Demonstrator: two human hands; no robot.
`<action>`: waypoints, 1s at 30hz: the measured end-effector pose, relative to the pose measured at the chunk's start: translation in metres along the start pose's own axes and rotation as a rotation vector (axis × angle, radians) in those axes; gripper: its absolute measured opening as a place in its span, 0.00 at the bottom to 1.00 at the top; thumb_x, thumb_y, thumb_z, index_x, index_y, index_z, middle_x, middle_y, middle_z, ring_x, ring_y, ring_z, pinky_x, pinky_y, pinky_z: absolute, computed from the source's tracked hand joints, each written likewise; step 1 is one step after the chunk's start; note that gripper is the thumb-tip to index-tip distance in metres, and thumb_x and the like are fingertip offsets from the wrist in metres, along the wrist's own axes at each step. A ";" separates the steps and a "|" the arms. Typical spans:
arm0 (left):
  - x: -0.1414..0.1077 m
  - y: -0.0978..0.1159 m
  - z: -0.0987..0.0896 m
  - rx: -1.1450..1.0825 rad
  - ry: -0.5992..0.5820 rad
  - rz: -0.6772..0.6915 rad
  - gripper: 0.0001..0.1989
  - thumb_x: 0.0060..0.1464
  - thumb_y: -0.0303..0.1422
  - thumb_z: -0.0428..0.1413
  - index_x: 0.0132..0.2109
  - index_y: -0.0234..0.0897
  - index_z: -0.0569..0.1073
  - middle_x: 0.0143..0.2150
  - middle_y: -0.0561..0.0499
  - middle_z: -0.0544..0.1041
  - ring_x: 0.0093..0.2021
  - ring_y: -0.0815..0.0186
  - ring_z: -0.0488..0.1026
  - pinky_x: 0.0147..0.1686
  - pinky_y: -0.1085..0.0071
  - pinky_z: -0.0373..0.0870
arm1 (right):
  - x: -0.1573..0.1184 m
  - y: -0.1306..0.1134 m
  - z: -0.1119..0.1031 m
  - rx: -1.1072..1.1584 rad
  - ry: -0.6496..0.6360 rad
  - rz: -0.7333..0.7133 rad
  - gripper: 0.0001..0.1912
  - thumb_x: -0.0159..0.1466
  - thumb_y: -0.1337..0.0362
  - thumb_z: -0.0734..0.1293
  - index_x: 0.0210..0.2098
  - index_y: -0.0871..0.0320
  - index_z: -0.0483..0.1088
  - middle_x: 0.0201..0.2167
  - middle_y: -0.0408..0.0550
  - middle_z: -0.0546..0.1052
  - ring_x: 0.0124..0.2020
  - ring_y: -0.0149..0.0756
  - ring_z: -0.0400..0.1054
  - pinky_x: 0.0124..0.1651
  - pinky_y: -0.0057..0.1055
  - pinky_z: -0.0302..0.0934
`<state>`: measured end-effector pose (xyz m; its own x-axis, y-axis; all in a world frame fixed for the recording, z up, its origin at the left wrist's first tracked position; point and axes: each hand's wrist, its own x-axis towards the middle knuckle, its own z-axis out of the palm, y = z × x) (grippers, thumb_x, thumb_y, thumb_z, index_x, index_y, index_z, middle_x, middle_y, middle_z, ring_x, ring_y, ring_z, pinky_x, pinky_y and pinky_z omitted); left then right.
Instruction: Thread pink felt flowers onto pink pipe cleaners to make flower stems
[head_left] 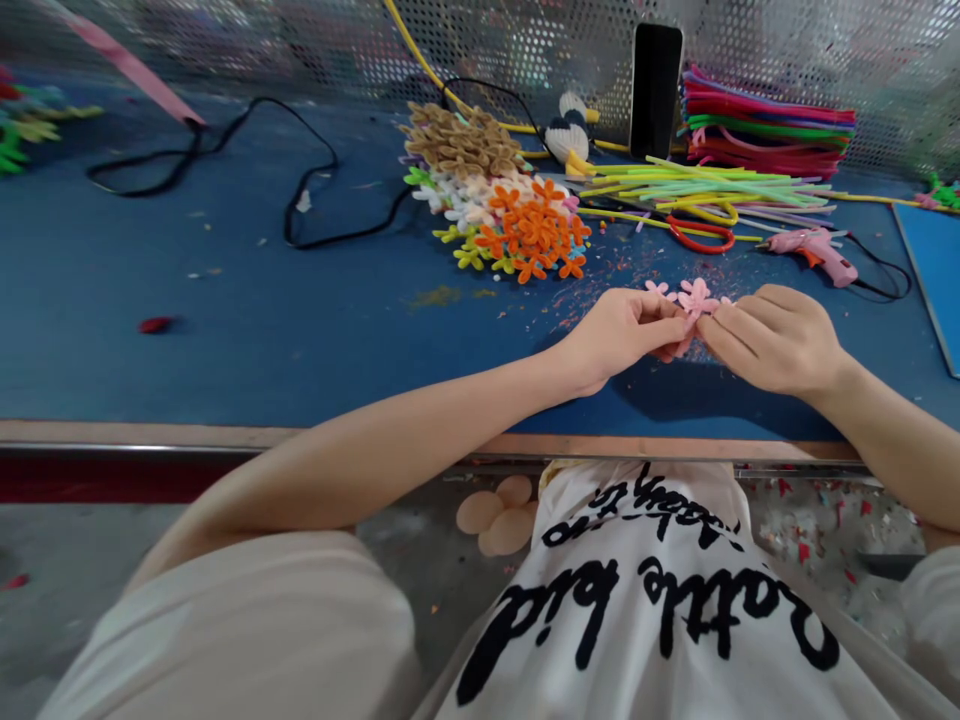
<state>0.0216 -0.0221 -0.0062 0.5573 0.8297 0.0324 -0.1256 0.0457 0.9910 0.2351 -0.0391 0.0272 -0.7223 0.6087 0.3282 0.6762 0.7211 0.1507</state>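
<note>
Between my two hands, just above the near part of the blue table, is a pink pipe-cleaner flower with several rounded petals. My left hand pinches it from the left, thumb and fingertips together. From the right, the curled fingers of my right hand press on its other side. More pink petals poke out beside the fingertips, and parts of the flower are hidden by the fingers. Beyond my hands lies a pile of finished-looking flowers: orange ones in front, brown ones at the back.
Loose yellow and green pipe cleaners lie behind red-handled scissors. A pink glue gun rests at the right, near a blue board. A phone leans on the mesh beside bundled pipe cleaners. A black cord crosses the left.
</note>
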 end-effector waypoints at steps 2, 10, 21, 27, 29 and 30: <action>0.000 0.000 0.000 0.025 -0.014 0.044 0.17 0.49 0.41 0.69 0.26 0.34 0.74 0.24 0.53 0.75 0.26 0.74 0.68 0.33 0.73 0.69 | -0.001 0.001 0.001 0.003 0.063 -0.055 0.16 0.73 0.62 0.62 0.34 0.52 0.79 0.25 0.48 0.77 0.25 0.35 0.63 0.29 0.38 0.52; -0.003 0.001 0.000 0.169 -0.010 0.234 0.16 0.52 0.40 0.68 0.30 0.34 0.73 0.27 0.53 0.77 0.28 0.73 0.71 0.34 0.75 0.70 | -0.004 -0.015 0.010 0.792 0.232 0.227 0.13 0.68 0.63 0.65 0.27 0.57 0.74 0.20 0.43 0.73 0.20 0.28 0.61 0.24 0.29 0.54; 0.006 -0.012 -0.003 0.137 0.042 0.270 0.20 0.53 0.47 0.69 0.33 0.33 0.76 0.29 0.52 0.78 0.29 0.73 0.72 0.34 0.74 0.70 | 0.006 -0.021 0.009 1.690 -0.054 0.912 0.13 0.61 0.61 0.73 0.24 0.60 0.72 0.13 0.40 0.64 0.13 0.22 0.50 0.15 0.22 0.41; 0.007 -0.017 -0.003 0.067 0.102 0.240 0.22 0.48 0.49 0.71 0.34 0.33 0.77 0.30 0.53 0.79 0.29 0.73 0.72 0.33 0.74 0.70 | 0.004 -0.021 0.008 1.447 0.024 0.885 0.15 0.63 0.57 0.72 0.24 0.59 0.72 0.16 0.41 0.67 0.14 0.24 0.55 0.15 0.24 0.46; 0.007 -0.018 -0.003 0.008 0.149 0.207 0.22 0.45 0.48 0.72 0.33 0.34 0.77 0.29 0.54 0.78 0.27 0.73 0.71 0.32 0.74 0.70 | 0.003 -0.024 0.012 1.213 0.129 0.784 0.15 0.62 0.54 0.74 0.28 0.59 0.74 0.21 0.43 0.73 0.19 0.26 0.63 0.20 0.24 0.56; 0.008 -0.018 -0.003 -0.017 0.167 0.193 0.22 0.44 0.48 0.73 0.33 0.34 0.77 0.28 0.54 0.78 0.27 0.73 0.71 0.31 0.73 0.69 | 0.002 -0.025 0.014 1.129 0.160 0.741 0.15 0.62 0.53 0.75 0.30 0.59 0.75 0.24 0.44 0.76 0.21 0.28 0.67 0.23 0.25 0.60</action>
<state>0.0260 -0.0151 -0.0246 0.3781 0.9044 0.1975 -0.2314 -0.1142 0.9661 0.2147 -0.0514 0.0115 -0.1675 0.9793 0.1137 0.3527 0.1672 -0.9207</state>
